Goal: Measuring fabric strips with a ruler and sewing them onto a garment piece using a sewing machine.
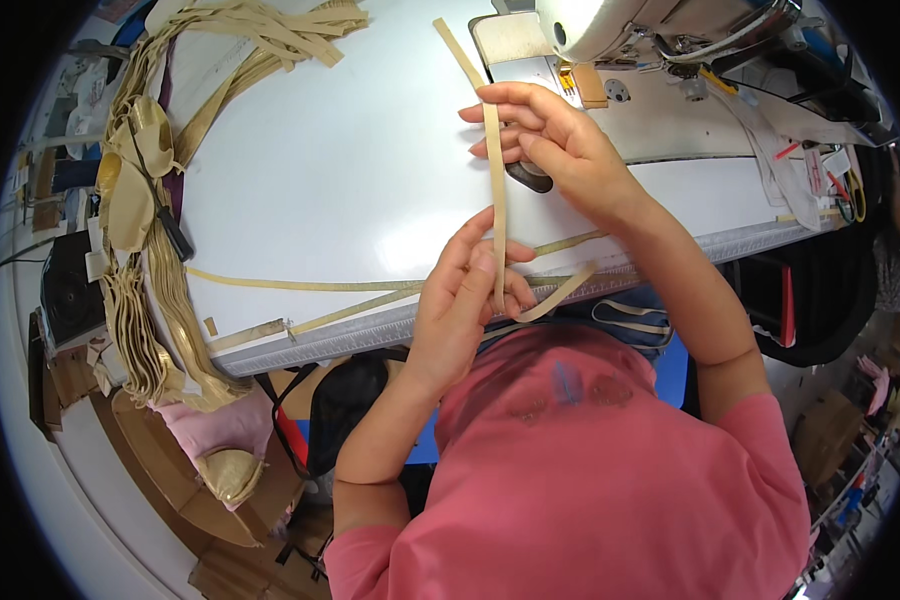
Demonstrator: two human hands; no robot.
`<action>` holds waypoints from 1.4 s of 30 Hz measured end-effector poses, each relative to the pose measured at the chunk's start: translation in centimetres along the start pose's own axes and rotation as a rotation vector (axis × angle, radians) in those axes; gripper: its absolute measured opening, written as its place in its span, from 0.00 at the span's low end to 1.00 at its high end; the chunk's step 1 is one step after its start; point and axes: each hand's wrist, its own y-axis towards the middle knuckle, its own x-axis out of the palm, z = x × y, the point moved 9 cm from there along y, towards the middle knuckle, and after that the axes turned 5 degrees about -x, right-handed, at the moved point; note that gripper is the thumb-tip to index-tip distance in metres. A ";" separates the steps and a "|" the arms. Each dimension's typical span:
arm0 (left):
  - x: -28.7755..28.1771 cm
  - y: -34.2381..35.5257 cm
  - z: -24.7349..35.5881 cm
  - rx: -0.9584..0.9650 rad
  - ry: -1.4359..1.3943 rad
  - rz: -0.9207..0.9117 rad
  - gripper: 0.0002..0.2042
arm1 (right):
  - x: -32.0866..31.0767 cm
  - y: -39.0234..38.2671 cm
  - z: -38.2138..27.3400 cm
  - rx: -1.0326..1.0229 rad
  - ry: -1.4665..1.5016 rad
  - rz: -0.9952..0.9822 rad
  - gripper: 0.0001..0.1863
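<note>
A narrow beige fabric strip (498, 180) stretches upright between my two hands over the white table. My right hand (577, 160), farther off and to the right, holds its upper part at the index finger. Above that hand, the strip's free end leans up and left, beside the sewing machine's bed. Closer to the table's front edge, my left hand (454, 305) has the lower part across its curled fingers. From there the other end bends right and up, above my lap. How tightly each hand grips the strip cannot be made out.
A white sewing machine (650, 30) stands at the far right. Bundles of beige and gold strips (300, 35) hang along the table's left side, with gold cup-shaped pieces (130, 205) among them. A ruler (370, 335) and thin yellowish tape (300, 284) lie near the front edge.
</note>
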 end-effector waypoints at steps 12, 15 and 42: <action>0.4 0.6 1.0 0.040 0.183 0.038 0.25 | 0.0 2.6 0.0 0.022 -0.023 -0.066 0.23; 0.2 0.6 2.1 0.061 0.377 0.074 0.25 | 0.1 3.1 -0.3 0.011 -0.049 -0.062 0.23; 2.3 0.1 11.1 0.824 1.201 0.347 0.15 | 0.2 -3.3 -2.0 0.205 -0.114 -0.165 0.09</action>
